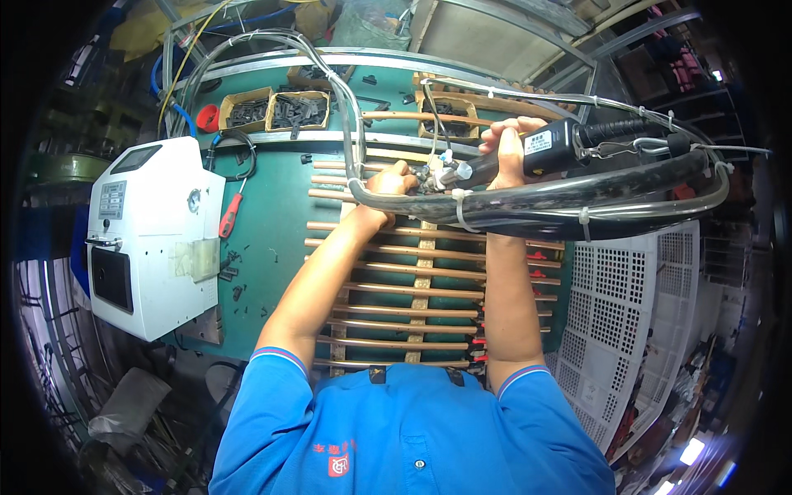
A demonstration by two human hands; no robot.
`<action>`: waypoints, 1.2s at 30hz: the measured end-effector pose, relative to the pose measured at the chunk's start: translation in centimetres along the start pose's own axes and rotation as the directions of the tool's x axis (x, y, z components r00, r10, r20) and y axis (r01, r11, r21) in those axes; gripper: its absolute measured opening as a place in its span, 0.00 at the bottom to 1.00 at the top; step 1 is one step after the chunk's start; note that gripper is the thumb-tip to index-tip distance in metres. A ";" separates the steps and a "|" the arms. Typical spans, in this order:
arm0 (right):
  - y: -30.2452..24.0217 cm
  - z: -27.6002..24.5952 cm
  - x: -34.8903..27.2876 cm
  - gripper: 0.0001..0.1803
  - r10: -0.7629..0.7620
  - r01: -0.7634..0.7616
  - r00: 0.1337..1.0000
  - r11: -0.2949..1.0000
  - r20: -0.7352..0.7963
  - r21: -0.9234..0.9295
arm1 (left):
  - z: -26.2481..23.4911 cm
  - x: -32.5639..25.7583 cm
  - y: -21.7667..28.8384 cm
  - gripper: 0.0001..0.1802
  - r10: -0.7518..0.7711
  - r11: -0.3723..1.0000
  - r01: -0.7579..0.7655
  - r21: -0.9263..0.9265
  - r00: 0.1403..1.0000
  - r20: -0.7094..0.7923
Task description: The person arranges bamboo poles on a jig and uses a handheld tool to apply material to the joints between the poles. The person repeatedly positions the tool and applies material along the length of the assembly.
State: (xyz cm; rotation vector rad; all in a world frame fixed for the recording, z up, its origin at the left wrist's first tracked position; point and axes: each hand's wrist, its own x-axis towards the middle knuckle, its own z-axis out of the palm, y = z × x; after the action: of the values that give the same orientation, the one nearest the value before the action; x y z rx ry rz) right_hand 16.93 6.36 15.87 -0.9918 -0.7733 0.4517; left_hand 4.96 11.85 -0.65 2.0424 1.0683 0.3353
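Blue shirt (pixel 396 429), smooth knit with striped sleeve cuffs, fills the lower edge; both bare forearms extend up from it.

The driver (pixel 528 153) is a black cylindrical power tool with a white label, held nearly level above the rack's upper end, its metal nose pointing to the person's left. The right hand (pixel 507 148) is wrapped around its barrel, fingers closed on it. The left hand (pixel 392 181) sits at the nose, fingers pinched narrow at the tip; what they grip is too small to tell.

A thick black hose (pixel 577 202), glossy, with clear tubing tied on by white zip ties, loops from the driver's rear and arcs across both wrists.

Below lies the rack (pixel 417 289): thin copper-coloured rods, parallel, crossing a pale wooden slat, on a green bench (pixel 280 214).

To the left stands a white box-shaped machine (pixel 153 235). A red-handled screwdriver (pixel 231 213) lies beside it. Cardboard trays (pixel 276 109) of dark small parts sit at the bench's far edge. A white perforated plastic crate (pixel 627 305) stands at right.
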 end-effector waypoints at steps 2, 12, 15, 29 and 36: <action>0.2 0.2 -0.1 0.10 -0.008 0.008 1.000 1.000 -0.011 0.000 | 0.0 -0.1 -0.1 0.13 0.049 0.998 -0.049 0.035 0.999 -0.010; -0.5 1.2 0.0 0.10 0.007 -0.009 0.999 0.999 -0.032 -0.048 | 1.7 0.9 -2.4 0.10 0.120 0.991 -0.118 0.063 0.992 -0.031; -0.1 0.8 0.2 0.10 -0.014 0.012 0.999 0.998 -0.035 -0.068 | 1.6 0.7 -2.3 0.10 0.183 0.981 -0.178 0.078 0.982 -0.052; 0.2 0.7 0.3 0.05 -0.104 0.104 0.995 0.990 0.005 -0.091 | 0.7 0.1 -1.5 0.11 0.346 0.921 -0.320 0.220 0.934 -0.093; 0.1 1.0 0.3 0.05 -0.103 0.103 0.995 0.987 0.003 -0.125 | 0.8 0.2 -1.5 0.12 0.311 0.935 -0.289 0.204 0.946 -0.089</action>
State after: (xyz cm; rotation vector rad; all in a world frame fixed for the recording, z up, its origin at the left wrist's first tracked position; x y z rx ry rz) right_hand 16.39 7.18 16.26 -1.0633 -0.8534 0.3150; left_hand 4.65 12.12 -2.35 2.3888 0.8825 0.5360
